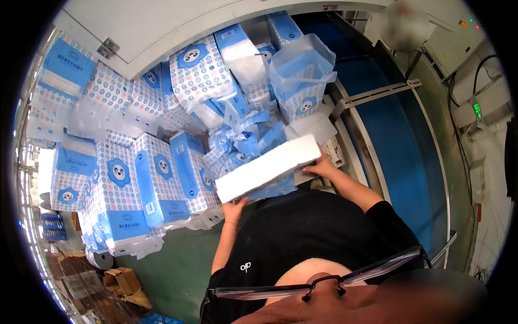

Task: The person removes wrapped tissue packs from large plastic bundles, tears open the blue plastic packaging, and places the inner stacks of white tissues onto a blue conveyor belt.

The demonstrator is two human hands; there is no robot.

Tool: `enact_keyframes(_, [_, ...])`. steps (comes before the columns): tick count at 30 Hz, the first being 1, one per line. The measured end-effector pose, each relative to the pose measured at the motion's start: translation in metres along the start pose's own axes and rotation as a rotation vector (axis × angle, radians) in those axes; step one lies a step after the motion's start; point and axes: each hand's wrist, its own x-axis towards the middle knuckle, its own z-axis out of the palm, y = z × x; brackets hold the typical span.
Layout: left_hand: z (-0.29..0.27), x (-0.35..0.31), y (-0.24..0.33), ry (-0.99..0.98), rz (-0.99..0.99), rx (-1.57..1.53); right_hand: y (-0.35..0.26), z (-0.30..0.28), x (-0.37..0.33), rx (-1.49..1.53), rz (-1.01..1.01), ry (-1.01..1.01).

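Note:
A long white block of stacked tissue sheets point(268, 167) is held level in front of my chest, between both hands. My left hand point(234, 209) grips its left end, and my right hand point(322, 166) grips its right end; some fingers are hidden beneath it. Just beyond the block lie crumpled blue and white printed plastic bags point(237, 143), partly covered by it. An upright bag with a gaping translucent top point(302, 75) stands behind, near the conveyor.
Several filled tissue packs point(120, 178) are lined up at the left, with more packs point(199, 67) heaped behind. A blue conveyor belt point(396, 146) with metal rails runs along the right. A white machine panel point(145, 27) overhangs the far side. Cardboard boxes point(123, 281) lie on the green floor point(178, 264).

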Motion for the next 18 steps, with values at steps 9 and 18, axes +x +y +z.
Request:
enact_keyframes(9, [0.021,0.008,-0.007,0.003,0.019,-0.126,-0.015,0.041,0.001,0.068,0.071,0.099])
enact_keyframes(18, [0.054,0.016,0.169,0.018,0.480,-0.115,-0.201,0.003,-0.029,-0.271,-0.127,0.507])
